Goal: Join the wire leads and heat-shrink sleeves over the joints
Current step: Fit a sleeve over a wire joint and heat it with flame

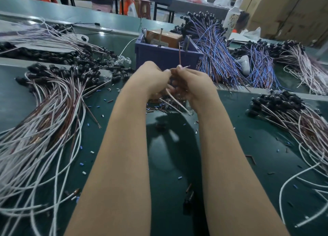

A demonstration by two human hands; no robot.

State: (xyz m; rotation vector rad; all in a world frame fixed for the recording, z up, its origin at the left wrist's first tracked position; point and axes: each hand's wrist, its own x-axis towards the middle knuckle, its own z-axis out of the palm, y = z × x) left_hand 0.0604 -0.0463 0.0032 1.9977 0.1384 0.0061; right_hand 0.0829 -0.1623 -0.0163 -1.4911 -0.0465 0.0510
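Observation:
My left hand (152, 77) and my right hand (193, 83) meet above the middle of the green bench, fingertips almost touching. Both pinch thin wire leads at the point where they come together. A brown lead (179, 55) sticks straight up from between the fingers. A short pale tip (186, 67) pokes out to the right beside my right thumb. White leads (174, 100) trail down under both palms toward a small heap of cut sleeve pieces (159, 108). The joint itself is hidden by my fingers.
Big bundles of white and brown wires with black caps (53, 97) lie left, another bundle (292, 115) right. Blue and brown wires (218, 54) pile behind a purple bin (159, 56) holding a brown box. Sleeve scraps dot the green mat (177, 155).

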